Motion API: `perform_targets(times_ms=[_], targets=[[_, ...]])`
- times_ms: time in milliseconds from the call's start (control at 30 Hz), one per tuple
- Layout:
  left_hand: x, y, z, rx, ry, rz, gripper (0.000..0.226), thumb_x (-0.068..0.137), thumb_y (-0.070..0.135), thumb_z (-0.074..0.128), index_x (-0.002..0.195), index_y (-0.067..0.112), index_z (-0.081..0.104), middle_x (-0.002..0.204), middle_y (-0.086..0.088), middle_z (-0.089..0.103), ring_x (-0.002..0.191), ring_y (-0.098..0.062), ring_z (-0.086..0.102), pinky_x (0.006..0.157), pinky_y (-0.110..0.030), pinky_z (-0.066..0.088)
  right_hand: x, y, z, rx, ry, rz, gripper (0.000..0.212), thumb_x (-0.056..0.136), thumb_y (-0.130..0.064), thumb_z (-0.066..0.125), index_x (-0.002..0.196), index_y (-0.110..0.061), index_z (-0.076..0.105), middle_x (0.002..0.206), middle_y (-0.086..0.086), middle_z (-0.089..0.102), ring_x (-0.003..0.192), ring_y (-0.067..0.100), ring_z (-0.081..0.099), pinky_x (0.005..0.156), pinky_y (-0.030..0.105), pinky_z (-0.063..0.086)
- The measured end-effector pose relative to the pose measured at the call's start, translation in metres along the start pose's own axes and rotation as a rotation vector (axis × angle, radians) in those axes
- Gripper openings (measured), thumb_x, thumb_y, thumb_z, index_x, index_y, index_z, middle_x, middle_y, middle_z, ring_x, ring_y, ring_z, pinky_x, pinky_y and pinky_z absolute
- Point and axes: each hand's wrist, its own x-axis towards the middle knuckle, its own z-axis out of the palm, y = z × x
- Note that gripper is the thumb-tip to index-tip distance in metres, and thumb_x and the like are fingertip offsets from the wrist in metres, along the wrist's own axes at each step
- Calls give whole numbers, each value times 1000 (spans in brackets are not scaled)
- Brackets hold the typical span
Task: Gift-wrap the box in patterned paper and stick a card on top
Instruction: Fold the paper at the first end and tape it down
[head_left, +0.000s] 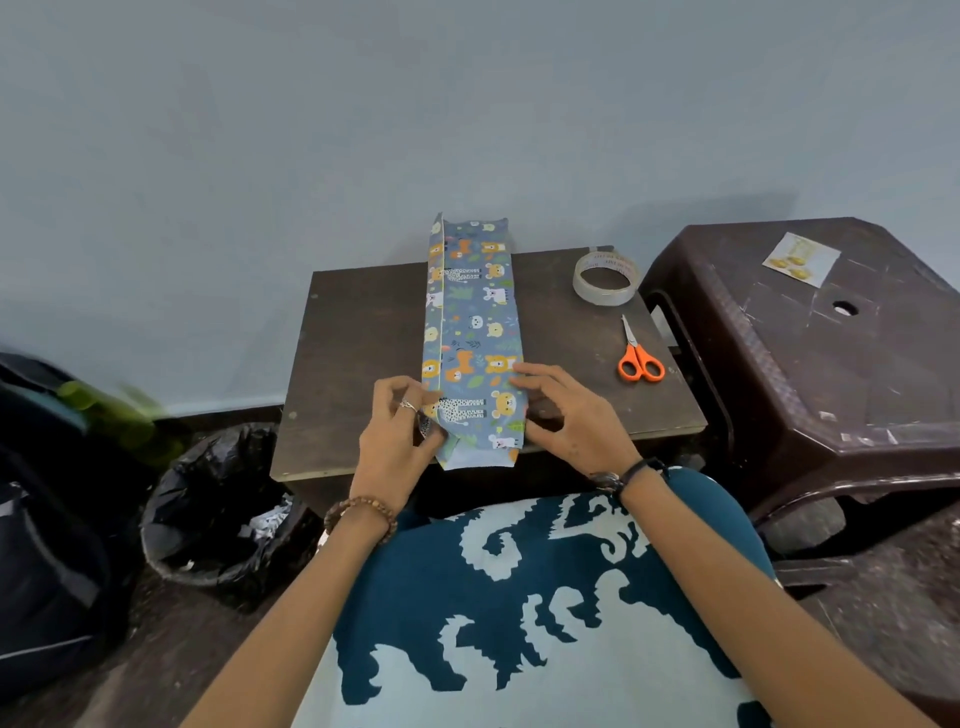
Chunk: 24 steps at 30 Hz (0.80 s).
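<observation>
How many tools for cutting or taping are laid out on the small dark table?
2: a clear tape roll at the far right corner, and orange-handled scissors nearer, along the right edge. Others may be hidden behind the patterned paper-wrapped box.

Long box wrapped in blue paper (470, 332) with little animals on it: bears, foxes, spotty giraffes, green leaves. Lying flat on a small dark table (363, 332), pointing away toward the wall, far end poking past the table's back edge. Paper seam running down the left side, white edge showing. Near end sticking out over the front edge, open, paper loose there. Small card (801, 258) with yellow shapes lying flat on the brown stool (810, 364) to the right, well apart from the box.
</observation>
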Motion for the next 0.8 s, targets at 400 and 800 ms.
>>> perform_targets(times_ms=[400, 800], targets=[[7, -18, -1, -213, 6, 99, 48, 82, -2, 64, 102, 41, 56, 117, 32, 39, 99, 10, 54, 87, -15, 50, 5, 9, -4, 112, -63, -4, 44, 80, 1, 63, 118, -19, 56, 136, -17, 41, 124, 6, 43, 101, 28, 42], [4, -7, 2, 201, 48, 253, 11, 82, 34, 43, 91, 35, 48, 118, 15, 40, 81, -3, 50, 41, -9, 25, 8, 9, 1, 117, -53, -1, 18, 76, 3, 66, 82, -14, 66, 125, -15, 46, 109, 2, 37, 93, 5, 27]])
